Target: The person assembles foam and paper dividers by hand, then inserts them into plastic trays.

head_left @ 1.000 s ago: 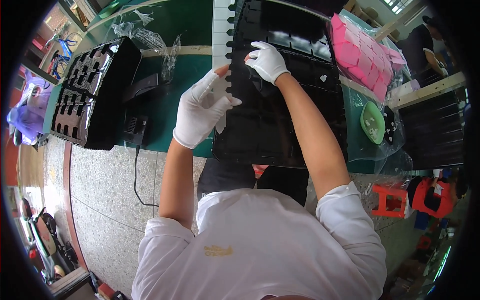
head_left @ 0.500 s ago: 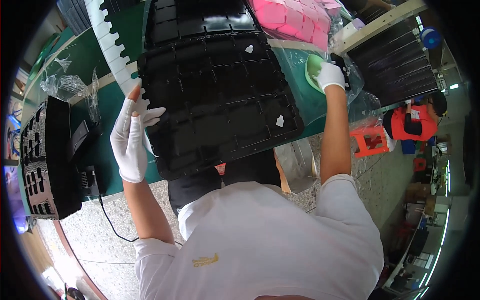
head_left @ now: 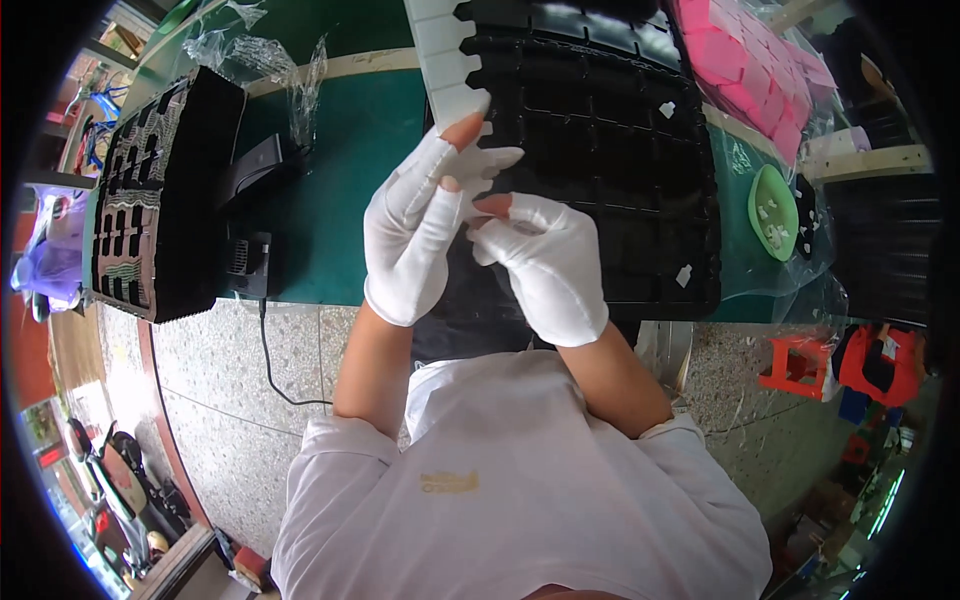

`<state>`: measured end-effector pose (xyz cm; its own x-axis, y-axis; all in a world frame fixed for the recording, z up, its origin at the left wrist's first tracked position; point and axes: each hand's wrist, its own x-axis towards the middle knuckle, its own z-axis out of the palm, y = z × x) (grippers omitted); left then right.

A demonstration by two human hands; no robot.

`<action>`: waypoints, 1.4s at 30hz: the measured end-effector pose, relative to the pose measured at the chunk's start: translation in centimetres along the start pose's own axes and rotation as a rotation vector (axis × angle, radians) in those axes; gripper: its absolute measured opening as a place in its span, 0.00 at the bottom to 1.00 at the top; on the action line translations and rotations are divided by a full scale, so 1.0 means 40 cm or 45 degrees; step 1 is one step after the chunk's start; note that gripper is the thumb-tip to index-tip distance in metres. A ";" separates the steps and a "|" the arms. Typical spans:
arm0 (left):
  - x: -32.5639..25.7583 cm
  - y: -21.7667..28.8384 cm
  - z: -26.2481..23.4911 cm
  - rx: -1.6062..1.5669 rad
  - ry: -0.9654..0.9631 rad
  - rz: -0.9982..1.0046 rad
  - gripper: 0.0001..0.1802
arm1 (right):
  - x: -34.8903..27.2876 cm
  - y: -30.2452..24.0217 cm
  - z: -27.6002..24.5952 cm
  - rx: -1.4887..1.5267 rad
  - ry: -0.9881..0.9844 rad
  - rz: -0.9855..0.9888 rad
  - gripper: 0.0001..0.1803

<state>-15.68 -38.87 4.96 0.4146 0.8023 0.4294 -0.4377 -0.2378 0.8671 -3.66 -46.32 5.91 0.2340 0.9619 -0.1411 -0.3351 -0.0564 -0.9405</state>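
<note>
In my gloved left hand (head_left: 412,230) is a long white notched strip (head_left: 450,75), gripped near its lower end; other fingers are stretched to the right. My gloved right hand (head_left: 550,265) is closed in a pinch close beside the left fingers, and what it holds, if anything, is hidden. Both gloves leave some fingertips bare. Beneath and beyond the hands lies a shiny black tray (head_left: 640,225) with a grid of shallow compartments. Small white bottle-shaped pieces (head_left: 684,275) rest on it. To its right, a light green bowl (head_left: 787,222) contains several small white pieces.
On the left stand a stack of black slotted trays (head_left: 215,150) and a black device (head_left: 250,262) with a cable. Crumpled clear plastic (head_left: 300,85) lies on the green table (head_left: 350,200). Pink trays (head_left: 745,70) are at the far right. A red stool (head_left: 797,368) stands near a person in red.
My right hand has come from the green bowl across to my left fingers and now pinches there. The whole view has swung, so the tray and strip appear farther right.
</note>
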 end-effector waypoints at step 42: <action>0.479 -0.131 -0.254 0.560 -0.550 -0.104 0.11 | 0.493 -0.116 -0.159 -1.402 -0.279 -0.489 0.15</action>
<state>-13.55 -16.71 6.07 0.7588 0.5551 0.3407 -0.0593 -0.4620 0.8849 8.31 -28.81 5.52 -0.0495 0.9853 0.1636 0.7137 0.1495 -0.6843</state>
